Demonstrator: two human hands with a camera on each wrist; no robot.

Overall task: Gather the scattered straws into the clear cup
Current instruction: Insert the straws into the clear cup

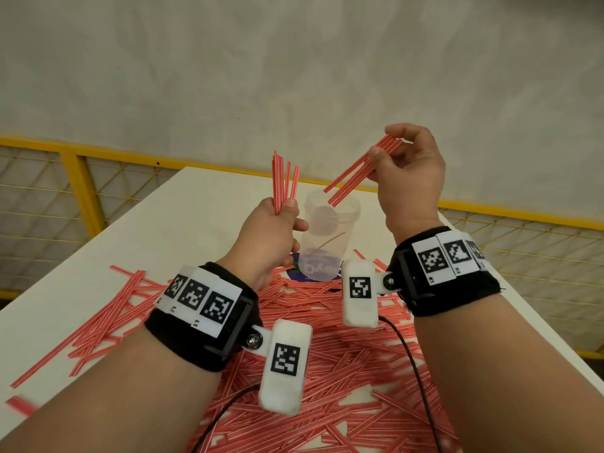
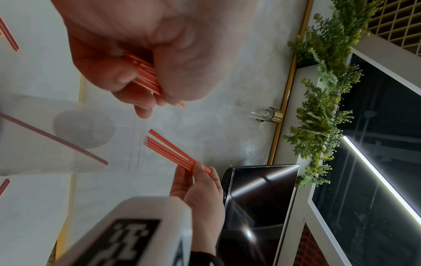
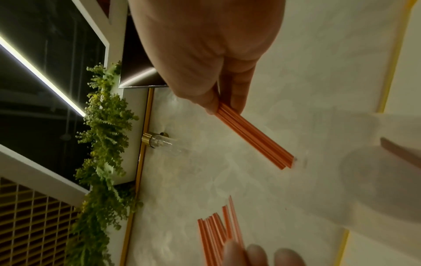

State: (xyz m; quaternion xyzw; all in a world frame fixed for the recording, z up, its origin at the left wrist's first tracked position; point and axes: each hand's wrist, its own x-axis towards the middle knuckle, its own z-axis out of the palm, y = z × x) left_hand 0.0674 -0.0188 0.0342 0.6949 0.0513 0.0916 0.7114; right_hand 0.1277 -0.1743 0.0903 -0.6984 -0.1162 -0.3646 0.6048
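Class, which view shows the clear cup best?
The head view: the cup stands whole on the table, one straw inside. Both wrist views catch only a blurred part of it at the frame edge.

Head view: even, soft indoor light, no hard shadows on desk (image 1: 202, 204); slight motion blur at lower-left edge, wide-angle bend at borders. Wrist views dimmer, warm tint; bright LED strip (image 2: 385, 180) glares, screen (image 2: 257, 198) shows reflections. Near hands (image 2: 145, 41) and marker block (image 2: 127, 232) out of focus, blurry.
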